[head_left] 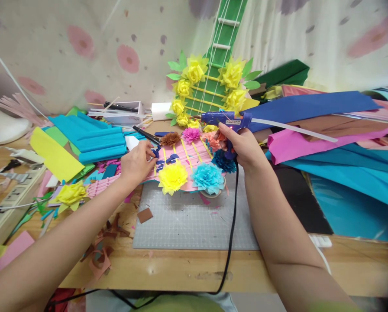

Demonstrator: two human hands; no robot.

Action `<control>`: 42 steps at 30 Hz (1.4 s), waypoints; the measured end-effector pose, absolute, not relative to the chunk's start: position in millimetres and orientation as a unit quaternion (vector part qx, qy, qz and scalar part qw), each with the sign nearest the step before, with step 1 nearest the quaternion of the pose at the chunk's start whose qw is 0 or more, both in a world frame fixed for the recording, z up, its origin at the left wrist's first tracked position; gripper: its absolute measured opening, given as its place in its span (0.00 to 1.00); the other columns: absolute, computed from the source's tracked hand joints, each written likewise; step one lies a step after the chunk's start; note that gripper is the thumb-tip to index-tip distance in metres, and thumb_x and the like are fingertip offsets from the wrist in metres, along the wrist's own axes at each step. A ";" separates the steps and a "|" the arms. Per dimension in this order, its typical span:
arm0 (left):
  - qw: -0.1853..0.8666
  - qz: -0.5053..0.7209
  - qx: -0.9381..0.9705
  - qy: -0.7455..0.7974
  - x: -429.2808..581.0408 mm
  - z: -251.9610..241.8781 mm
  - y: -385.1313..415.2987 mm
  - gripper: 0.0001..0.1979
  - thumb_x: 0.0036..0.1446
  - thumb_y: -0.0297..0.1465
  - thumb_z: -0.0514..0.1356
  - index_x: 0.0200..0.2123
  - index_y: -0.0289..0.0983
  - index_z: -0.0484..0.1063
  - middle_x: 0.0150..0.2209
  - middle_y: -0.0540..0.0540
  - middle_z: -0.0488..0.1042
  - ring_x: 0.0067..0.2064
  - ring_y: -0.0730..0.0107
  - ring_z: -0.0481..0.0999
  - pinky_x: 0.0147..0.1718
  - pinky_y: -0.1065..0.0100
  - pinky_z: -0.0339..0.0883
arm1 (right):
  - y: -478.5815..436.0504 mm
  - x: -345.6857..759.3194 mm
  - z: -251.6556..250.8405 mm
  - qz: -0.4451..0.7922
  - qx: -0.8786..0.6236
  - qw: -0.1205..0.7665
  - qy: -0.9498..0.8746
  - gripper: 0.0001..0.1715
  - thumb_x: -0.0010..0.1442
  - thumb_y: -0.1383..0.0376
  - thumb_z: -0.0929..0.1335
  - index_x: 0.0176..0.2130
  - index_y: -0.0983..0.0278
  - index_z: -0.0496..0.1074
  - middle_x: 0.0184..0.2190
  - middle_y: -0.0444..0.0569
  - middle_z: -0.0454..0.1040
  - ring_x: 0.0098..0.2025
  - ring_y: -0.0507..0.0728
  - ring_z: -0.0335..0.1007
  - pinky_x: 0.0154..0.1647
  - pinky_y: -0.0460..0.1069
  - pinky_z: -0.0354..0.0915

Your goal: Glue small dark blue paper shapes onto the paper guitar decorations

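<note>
My left hand [136, 161] pinches a small dark blue paper piece [156, 151] at the left part of a pink guitar-shaped craft [187, 160]. Wrapped round the grip of a blue hot glue gun [218, 118], my right hand [248, 146] keeps it level above the craft, nozzle to the left. A long translucent glue stick [294, 130] juts from the gun's back. The craft bears yellow strips, a yellow paper flower [172, 177], a light blue flower [208, 177], a brown flower [170, 138] and a magenta flower [191, 134]. More dark blue pieces [172, 159] lie on it.
A green guitar-shaped craft [210, 93] with yellow flowers leans behind. Crepe paper lies at left [90, 134] and right [311, 106]. The gun's black cord [233, 216] crosses the grey cutting mat [187, 225]. A power strip [15, 199] and brown scraps [99, 255] are at left.
</note>
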State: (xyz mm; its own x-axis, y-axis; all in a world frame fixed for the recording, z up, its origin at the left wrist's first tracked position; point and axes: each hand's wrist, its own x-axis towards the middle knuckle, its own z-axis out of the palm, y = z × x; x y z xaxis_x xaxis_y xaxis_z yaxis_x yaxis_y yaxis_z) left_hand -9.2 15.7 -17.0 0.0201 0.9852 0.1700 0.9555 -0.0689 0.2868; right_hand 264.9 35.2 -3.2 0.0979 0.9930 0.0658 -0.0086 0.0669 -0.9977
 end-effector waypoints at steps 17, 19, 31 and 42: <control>0.035 0.195 0.755 0.625 -10.5 -26.9 38.6 0.26 0.45 0.26 0.61 0.50 0.38 0.61 0.46 0.41 0.72 0.52 0.52 0.71 0.50 0.55 0.66 | 35.1 264.1 -3.9 0.467 -0.504 0.544 -0.481 0.28 0.41 0.43 0.75 0.24 0.61 0.66 0.18 0.41 0.64 0.19 0.48 0.56 0.17 0.46 0.54; 0.039 0.200 0.754 0.624 -10.6 -26.7 39.4 0.26 0.44 0.26 0.62 0.49 0.39 0.61 0.45 0.41 0.72 0.51 0.52 0.71 0.49 0.54 0.67 | 34.8 263.8 -3.7 0.467 -0.503 0.543 -0.484 0.28 0.41 0.43 0.75 0.24 0.61 0.66 0.19 0.41 0.64 0.19 0.48 0.56 0.17 0.46 0.54; 0.123 0.202 0.770 0.593 -36.3 -9.6 41.8 0.28 0.44 0.29 0.62 0.50 0.38 0.61 0.46 0.42 0.73 0.49 0.57 0.72 0.49 0.56 0.67 | 33.5 260.7 -2.8 0.469 -0.506 0.544 -0.477 0.28 0.40 0.43 0.76 0.24 0.62 0.66 0.20 0.42 0.66 0.19 0.47 0.56 0.17 0.45 0.55; 0.224 0.432 0.628 0.607 -32.8 -3.8 34.3 0.10 0.62 0.40 0.50 0.43 0.42 0.58 0.40 0.46 0.72 0.27 0.72 0.75 0.27 0.66 0.66 | 34.8 262.6 -4.3 0.463 -0.503 0.549 -0.480 0.28 0.41 0.43 0.75 0.26 0.61 0.66 0.18 0.40 0.64 0.19 0.47 0.56 0.17 0.45 0.55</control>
State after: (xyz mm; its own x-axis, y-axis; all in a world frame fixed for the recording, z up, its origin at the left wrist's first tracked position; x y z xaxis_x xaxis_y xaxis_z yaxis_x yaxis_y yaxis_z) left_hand -32.8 34.3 -3.8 -0.1107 0.9561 0.2712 0.5694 -0.1627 0.8058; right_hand 262.6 34.8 -4.3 0.1101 0.9920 0.0618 -0.0252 0.0650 -0.9976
